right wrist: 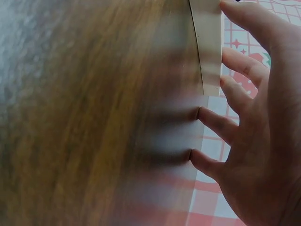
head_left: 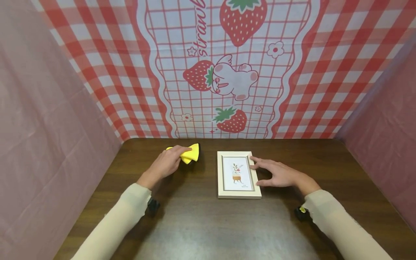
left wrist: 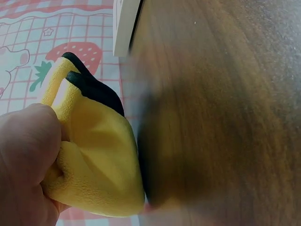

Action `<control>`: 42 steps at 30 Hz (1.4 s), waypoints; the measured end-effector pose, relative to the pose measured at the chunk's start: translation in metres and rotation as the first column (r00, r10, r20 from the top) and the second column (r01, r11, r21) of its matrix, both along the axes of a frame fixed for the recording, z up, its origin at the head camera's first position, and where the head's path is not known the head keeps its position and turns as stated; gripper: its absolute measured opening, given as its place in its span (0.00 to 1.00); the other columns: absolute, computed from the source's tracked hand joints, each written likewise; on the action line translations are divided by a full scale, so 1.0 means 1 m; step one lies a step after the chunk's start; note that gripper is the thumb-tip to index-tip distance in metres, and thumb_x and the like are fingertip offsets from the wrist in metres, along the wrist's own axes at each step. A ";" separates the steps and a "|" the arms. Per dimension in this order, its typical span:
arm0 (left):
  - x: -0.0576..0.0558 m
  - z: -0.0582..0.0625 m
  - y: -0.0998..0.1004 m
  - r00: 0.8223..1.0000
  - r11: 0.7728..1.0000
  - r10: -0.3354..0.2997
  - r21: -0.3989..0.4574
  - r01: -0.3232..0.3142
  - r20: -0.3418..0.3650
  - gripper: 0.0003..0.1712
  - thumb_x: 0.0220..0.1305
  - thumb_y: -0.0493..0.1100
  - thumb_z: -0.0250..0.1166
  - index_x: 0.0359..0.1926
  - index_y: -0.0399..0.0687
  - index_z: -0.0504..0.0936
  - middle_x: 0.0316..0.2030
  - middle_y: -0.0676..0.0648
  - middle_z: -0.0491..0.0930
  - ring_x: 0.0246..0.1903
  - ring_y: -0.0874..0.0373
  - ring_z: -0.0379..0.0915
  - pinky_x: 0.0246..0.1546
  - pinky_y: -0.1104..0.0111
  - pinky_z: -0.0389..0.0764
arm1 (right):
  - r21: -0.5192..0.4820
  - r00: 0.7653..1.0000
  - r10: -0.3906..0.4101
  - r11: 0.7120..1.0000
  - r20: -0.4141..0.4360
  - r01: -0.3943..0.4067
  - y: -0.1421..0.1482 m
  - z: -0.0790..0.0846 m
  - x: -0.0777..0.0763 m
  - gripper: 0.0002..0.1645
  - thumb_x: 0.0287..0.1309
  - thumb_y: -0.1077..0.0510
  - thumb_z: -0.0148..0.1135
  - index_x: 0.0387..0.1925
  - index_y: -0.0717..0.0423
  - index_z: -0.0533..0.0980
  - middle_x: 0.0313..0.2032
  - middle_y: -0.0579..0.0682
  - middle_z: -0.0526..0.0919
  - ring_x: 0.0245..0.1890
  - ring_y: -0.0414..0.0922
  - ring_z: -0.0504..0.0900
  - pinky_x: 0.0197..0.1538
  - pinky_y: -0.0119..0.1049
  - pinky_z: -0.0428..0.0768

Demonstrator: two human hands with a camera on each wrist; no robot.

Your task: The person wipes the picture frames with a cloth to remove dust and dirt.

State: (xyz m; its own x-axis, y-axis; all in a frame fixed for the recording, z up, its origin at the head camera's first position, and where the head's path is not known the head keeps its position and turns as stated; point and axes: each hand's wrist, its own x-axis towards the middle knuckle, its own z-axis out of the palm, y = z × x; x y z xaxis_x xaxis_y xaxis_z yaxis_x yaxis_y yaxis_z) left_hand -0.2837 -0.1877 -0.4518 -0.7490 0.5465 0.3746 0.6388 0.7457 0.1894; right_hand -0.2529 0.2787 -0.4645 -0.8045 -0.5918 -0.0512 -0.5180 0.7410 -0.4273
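My left hand (head_left: 166,161) grips a bunched yellow cloth (head_left: 191,154) just above the table, left of a picture frame. Dark edging runs along the cloth's border in the left wrist view, where part of the left hand (left wrist: 26,160) shows pinching its folds. The cream picture frame (head_left: 220,177) lies flat, face up, around a print (head_left: 237,174) of a potted plant. At its right edge, my right hand (head_left: 281,174) has spread fingers, with fingertips on the rim. Two fingertips of the right hand (right wrist: 263,108) reach the tabletop beyond the frame's corner in the right wrist view.
The brown wooden table (head_left: 208,231) spreads beneath both hands. Behind it hangs a red-and-white checked cloth (head_left: 126,65) with strawberry prints. Pink drapes close off the left side (head_left: 48,126) and the right side (head_left: 383,126). Each wrist wears a dark device near its sleeve.
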 end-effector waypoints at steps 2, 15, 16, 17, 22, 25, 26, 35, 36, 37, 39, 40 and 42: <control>0.006 0.011 0.004 0.999 1.000 0.011 -0.013 -0.011 0.036 0.29 0.73 0.24 0.63 0.72 0.43 0.83 0.61 0.33 0.88 0.54 0.35 0.90 0.54 0.40 0.90 | 0.000 1.000 0.001 1.000 -0.002 -0.001 0.000 0.000 0.000 0.39 0.70 0.34 0.75 0.74 0.46 0.80 0.89 0.60 0.63 0.84 0.70 0.68 0.78 0.77 0.71; 0.004 0.024 0.017 0.997 0.999 0.016 -0.052 -0.012 0.075 0.29 0.75 0.25 0.63 0.73 0.44 0.82 0.62 0.35 0.89 0.57 0.38 0.90 0.57 0.44 0.91 | -0.001 1.000 0.012 1.000 0.003 -0.012 0.001 -0.002 -0.002 0.40 0.70 0.34 0.75 0.75 0.48 0.79 0.89 0.61 0.63 0.84 0.71 0.68 0.78 0.78 0.71; 0.004 0.025 0.018 0.996 0.999 0.017 -0.050 -0.013 0.082 0.29 0.75 0.26 0.62 0.74 0.44 0.82 0.63 0.35 0.88 0.58 0.38 0.90 0.58 0.44 0.91 | 0.000 1.000 0.012 1.000 0.004 -0.012 0.001 -0.002 -0.003 0.40 0.70 0.34 0.75 0.75 0.48 0.79 0.89 0.60 0.63 0.84 0.71 0.68 0.78 0.78 0.71; 0.004 0.025 0.020 0.996 0.999 0.016 -0.048 -0.012 0.088 0.29 0.75 0.26 0.62 0.74 0.44 0.82 0.63 0.35 0.88 0.58 0.38 0.90 0.58 0.44 0.91 | 0.001 1.000 0.013 1.000 0.003 -0.013 0.001 -0.003 -0.003 0.40 0.70 0.34 0.75 0.75 0.47 0.80 0.89 0.60 0.63 0.84 0.71 0.68 0.78 0.78 0.71; 0.001 0.025 0.029 0.994 0.999 0.017 -0.041 -0.012 0.110 0.30 0.76 0.26 0.61 0.74 0.45 0.83 0.65 0.36 0.88 0.61 0.39 0.89 0.61 0.44 0.90 | 0.000 1.000 0.020 1.000 0.000 -0.020 0.001 -0.003 -0.003 0.40 0.69 0.34 0.75 0.74 0.47 0.80 0.89 0.60 0.63 0.84 0.70 0.69 0.77 0.77 0.71; -0.001 0.025 0.035 0.994 0.999 0.007 -0.037 -0.003 0.109 0.29 0.77 0.26 0.61 0.74 0.45 0.83 0.65 0.36 0.88 0.61 0.39 0.89 0.61 0.45 0.90 | -0.001 1.000 0.020 1.000 0.001 -0.020 0.001 -0.003 -0.003 0.40 0.69 0.34 0.75 0.75 0.47 0.80 0.89 0.60 0.63 0.84 0.70 0.69 0.77 0.76 0.72; -0.001 0.025 0.037 0.994 0.999 0.001 -0.034 0.003 0.108 0.29 0.77 0.26 0.61 0.74 0.45 0.82 0.64 0.36 0.88 0.61 0.40 0.89 0.61 0.45 0.90 | -0.001 1.000 0.019 1.000 0.002 -0.019 0.001 -0.003 -0.002 0.40 0.69 0.34 0.75 0.75 0.47 0.80 0.89 0.60 0.63 0.84 0.70 0.69 0.77 0.77 0.72; -0.004 0.031 0.057 0.993 0.999 -0.030 -0.039 0.035 0.116 0.29 0.79 0.29 0.63 0.76 0.47 0.80 0.66 0.37 0.87 0.63 0.41 0.88 0.64 0.46 0.89 | 0.003 1.000 0.015 1.000 0.004 -0.015 0.002 -0.002 -0.003 0.41 0.69 0.33 0.75 0.76 0.46 0.79 0.89 0.59 0.62 0.85 0.70 0.68 0.78 0.77 0.71; -0.005 0.031 0.060 0.992 0.999 -0.034 -0.039 0.039 0.119 0.29 0.79 0.29 0.63 0.77 0.47 0.80 0.66 0.37 0.87 0.63 0.41 0.88 0.64 0.46 0.89 | 0.003 1.000 0.014 1.000 0.002 -0.014 0.003 -0.003 -0.003 0.41 0.69 0.33 0.75 0.76 0.46 0.79 0.89 0.59 0.62 0.85 0.70 0.68 0.78 0.77 0.71; -0.005 0.032 0.062 0.992 0.998 -0.037 -0.039 0.042 0.121 0.29 0.79 0.29 0.63 0.77 0.47 0.80 0.66 0.38 0.87 0.63 0.42 0.88 0.64 0.47 0.89 | 0.003 1.000 0.015 1.000 0.000 -0.015 0.003 -0.003 -0.003 0.41 0.69 0.33 0.75 0.76 0.46 0.79 0.89 0.59 0.62 0.85 0.70 0.68 0.77 0.78 0.71; -0.005 0.033 0.067 0.991 0.998 -0.046 -0.035 0.050 0.125 0.29 0.79 0.29 0.63 0.77 0.46 0.80 0.66 0.37 0.87 0.63 0.42 0.88 0.64 0.47 0.89 | 0.006 1.000 0.013 1.000 0.002 -0.013 0.003 -0.003 -0.004 0.42 0.69 0.33 0.75 0.76 0.46 0.79 0.89 0.58 0.62 0.85 0.69 0.68 0.78 0.77 0.71; -0.005 0.033 0.070 0.991 0.998 -0.049 -0.035 0.054 0.126 0.29 0.79 0.29 0.62 0.77 0.46 0.80 0.66 0.37 0.87 0.63 0.41 0.88 0.64 0.47 0.89 | 0.010 1.000 0.011 1.000 0.005 -0.011 0.003 -0.004 -0.004 0.42 0.69 0.33 0.75 0.76 0.46 0.79 0.90 0.58 0.61 0.85 0.69 0.68 0.78 0.77 0.71; -0.005 0.035 0.075 0.991 0.998 -0.055 -0.034 0.060 0.126 0.29 0.79 0.29 0.62 0.77 0.46 0.80 0.66 0.37 0.87 0.63 0.42 0.88 0.64 0.47 0.89 | 0.017 1.000 0.011 1.000 0.005 -0.011 0.003 -0.004 -0.004 0.42 0.69 0.32 0.74 0.77 0.46 0.78 0.90 0.58 0.61 0.85 0.69 0.67 0.78 0.78 0.71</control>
State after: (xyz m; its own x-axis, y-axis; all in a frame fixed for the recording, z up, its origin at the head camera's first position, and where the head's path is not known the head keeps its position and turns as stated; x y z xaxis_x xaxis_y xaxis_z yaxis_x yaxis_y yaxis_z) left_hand -0.2890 -0.1131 -0.4173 -0.7554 0.6022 0.2585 0.6541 0.7164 0.2426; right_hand -0.2574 0.2813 -0.4687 -0.7977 -0.5995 -0.0653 -0.5238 0.7424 -0.4176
